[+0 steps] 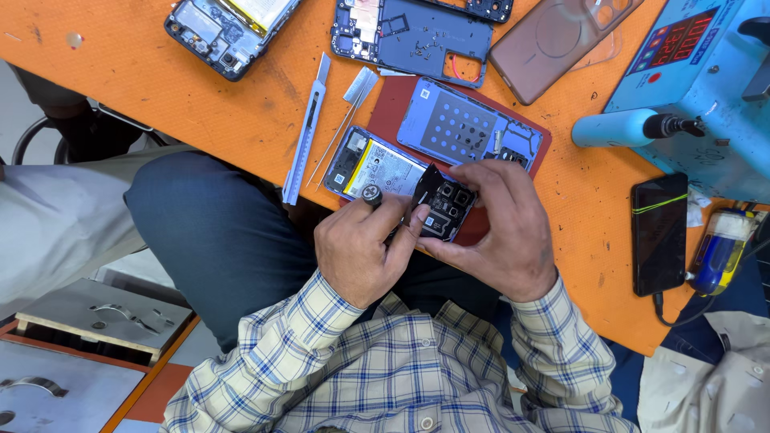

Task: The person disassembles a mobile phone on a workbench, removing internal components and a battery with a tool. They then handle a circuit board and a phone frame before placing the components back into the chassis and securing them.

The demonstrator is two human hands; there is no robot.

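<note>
Lying at the near edge of the orange bench (241, 120), long axis running left to right, the opened phone (397, 178) is steadied by the right hand (497, 232) while a screwdriver (371, 195) is gripped in the left hand (361, 248).

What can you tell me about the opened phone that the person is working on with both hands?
The opened phone lies face down at the near edge of the orange table, partly on a dark red mat, with its back cover off. A large pale battery with a yellow strip fills its middle; its frame looks blue. Near the camera end, a black cover plate is tilted up. The right hand grips that end, while the left hand holds a screwdriver with a round knurled cap over it. A similar blue back panel lies just beyond.
</note>
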